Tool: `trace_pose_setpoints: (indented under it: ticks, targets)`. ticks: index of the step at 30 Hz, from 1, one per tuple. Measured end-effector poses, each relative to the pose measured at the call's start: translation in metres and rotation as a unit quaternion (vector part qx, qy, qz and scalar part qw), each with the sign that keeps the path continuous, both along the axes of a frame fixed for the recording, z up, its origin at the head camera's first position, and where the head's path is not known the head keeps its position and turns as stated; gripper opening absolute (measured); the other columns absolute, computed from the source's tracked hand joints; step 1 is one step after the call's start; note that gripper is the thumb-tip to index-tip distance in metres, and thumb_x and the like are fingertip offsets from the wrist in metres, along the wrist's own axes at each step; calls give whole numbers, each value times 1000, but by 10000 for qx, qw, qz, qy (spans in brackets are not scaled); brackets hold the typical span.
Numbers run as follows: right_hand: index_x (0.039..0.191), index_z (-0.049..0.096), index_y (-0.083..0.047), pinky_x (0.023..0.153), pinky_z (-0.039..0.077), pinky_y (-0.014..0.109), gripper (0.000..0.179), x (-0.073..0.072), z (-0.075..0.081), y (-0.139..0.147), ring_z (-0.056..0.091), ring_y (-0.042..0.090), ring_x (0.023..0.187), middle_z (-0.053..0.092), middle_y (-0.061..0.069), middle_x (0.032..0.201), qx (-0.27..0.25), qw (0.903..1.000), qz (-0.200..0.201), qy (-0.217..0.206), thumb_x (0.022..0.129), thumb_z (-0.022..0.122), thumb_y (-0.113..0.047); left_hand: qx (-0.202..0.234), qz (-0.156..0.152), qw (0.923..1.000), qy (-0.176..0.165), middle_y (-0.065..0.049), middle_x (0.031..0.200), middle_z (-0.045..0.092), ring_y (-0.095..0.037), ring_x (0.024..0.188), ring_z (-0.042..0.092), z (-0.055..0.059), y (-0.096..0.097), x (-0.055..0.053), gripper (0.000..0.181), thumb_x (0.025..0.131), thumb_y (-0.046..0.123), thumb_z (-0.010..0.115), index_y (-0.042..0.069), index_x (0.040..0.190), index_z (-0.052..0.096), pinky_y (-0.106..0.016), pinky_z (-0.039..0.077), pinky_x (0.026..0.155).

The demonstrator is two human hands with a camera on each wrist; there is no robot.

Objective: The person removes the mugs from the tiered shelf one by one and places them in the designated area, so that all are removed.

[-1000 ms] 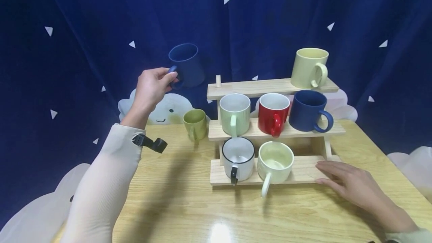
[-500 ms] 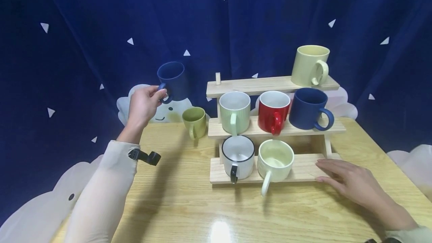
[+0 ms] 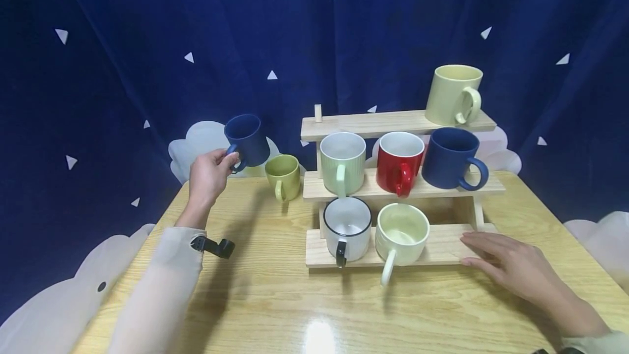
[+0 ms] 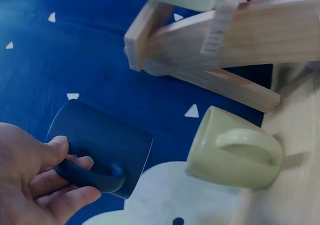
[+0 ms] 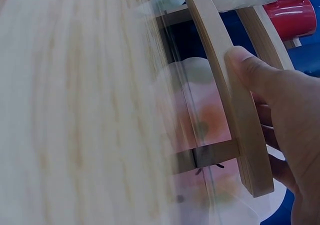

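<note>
On the left of the head view, my left hand pinches the handle of a dark blue mug, held upright above the table's back edge. The left wrist view shows thumb and fingers around that handle. Just right of it, a small olive-green mug stands on the table, its handle facing front. My right hand rests at the right end of the wooden rack's bottom shelf, fingers extended over the top. In the right wrist view its thumb lies along the shelf's front edge.
The top shelf holds a pale yellow mug. On the middle one stand a mint mug, a red mug and another blue mug. Below are a black-rimmed white mug and a cream mug. A blue curtain hangs behind.
My left hand has lowered the blue mug, first drifting left, down to beside the olive-green mug. The right hand stays at the bottom shelf.
</note>
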State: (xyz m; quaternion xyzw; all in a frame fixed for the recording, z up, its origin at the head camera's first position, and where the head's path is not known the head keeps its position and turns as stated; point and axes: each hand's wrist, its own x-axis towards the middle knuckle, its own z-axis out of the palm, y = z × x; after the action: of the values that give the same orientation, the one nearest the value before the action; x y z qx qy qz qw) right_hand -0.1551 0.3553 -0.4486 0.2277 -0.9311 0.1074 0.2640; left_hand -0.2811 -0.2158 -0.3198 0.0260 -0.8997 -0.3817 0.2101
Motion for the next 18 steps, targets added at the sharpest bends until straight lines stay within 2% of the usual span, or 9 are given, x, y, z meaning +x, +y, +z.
trace_pose_setpoints:
  ticks: [5,7,9,12,14,18]
  targets:
    - [112,74,-19,77,48,49,53,0,-2,2,67,34,99,71,4,113,-3,9997,111,206,64,88,-36,68,-16,9999,-107,-13,94,73,-26,82,65,-17,0,-1,34,98,36,59,6,104,74,-32,40,61]
    - [111,74,-20,82,47,41,52,0,-2,3,67,32,98,71,2,112,16,9994,158,297,63,88,-35,93,-24,9998,-148,-14,93,73,-27,83,65,-23,0,0,34,98,36,59,6,104,74,-32,39,62]
    - [110,75,-21,93,43,27,52,0,-3,3,67,30,98,72,-1,111,10,9992,205,355,62,89,-34,140,-9,9997,-180,-14,93,73,-27,82,64,-29,0,0,33,98,35,60,6,103,74,-33,39,62]
    - [109,75,-21,101,26,6,51,-1,-5,4,67,29,97,72,-3,111,9,9987,267,426,62,89,-34,205,51,9996,-197,-14,92,73,-27,80,63,-36,-1,1,32,99,33,60,5,103,74,-33,39,61]
    - [109,76,-21,102,14,1,50,-2,-6,4,67,30,97,72,-2,110,-9,9986,303,443,62,88,-34,267,96,9994,-221,-15,96,73,-28,82,65,-39,-3,1,32,99,33,60,5,104,74,-33,40,62]
    - [109,75,-20,102,13,1,50,-4,-6,5,67,31,97,72,-1,110,-43,9985,284,457,62,88,-35,370,236,9988,-209,-15,102,72,-31,87,68,-45,-7,1,33,99,33,59,5,108,73,-33,42,66]
